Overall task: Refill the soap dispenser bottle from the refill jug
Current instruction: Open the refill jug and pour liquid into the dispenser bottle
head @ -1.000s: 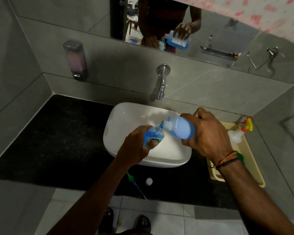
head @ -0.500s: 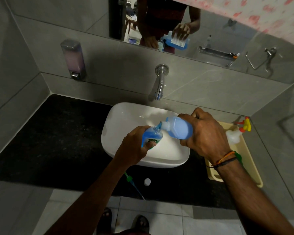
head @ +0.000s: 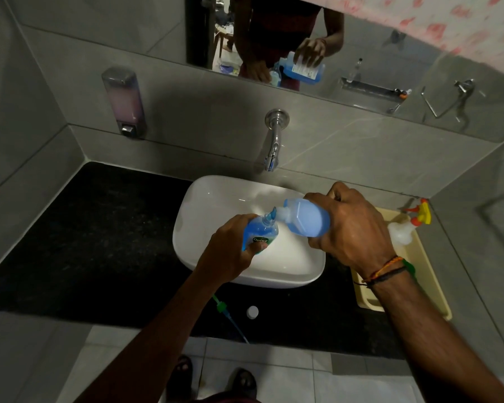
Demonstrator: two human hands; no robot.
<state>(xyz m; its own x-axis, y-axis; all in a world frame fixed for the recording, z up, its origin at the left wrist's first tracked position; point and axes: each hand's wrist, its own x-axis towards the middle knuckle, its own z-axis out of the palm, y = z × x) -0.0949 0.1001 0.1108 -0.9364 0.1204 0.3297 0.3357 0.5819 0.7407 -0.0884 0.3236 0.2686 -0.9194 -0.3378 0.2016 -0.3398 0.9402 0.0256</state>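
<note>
Gripping the small soap dispenser bottle (head: pixel 261 232), the left hand (head: pixel 230 253) wraps its clear, rounded plastic body, which is blue with liquid and has a green label facing the camera. Its open neck points up and slightly right, over the near-left part of the glossy white basin (head: pixel 216 196). The right hand (head: pixel 352 228) is closed around the refill jug (head: pixel 306 218), a smooth, pale blue, translucent plastic container. It lies tipped nearly flat, its long axis running right to left, and its white spout meets the bottle's neck, where a thin blue stream shows. Speckled black stone countertop (head: pixel 99 237) spreads wide and bare to the left. To the right, a cream tray (head: pixel 428 274) holding a spray bottle (head: pixel 405 228) sits close by the grey tiled wall. A small white cap (head: pixel 252 312) and a green-and-blue pump tube (head: pixel 227 315) lie by the counter's near edge.
</note>
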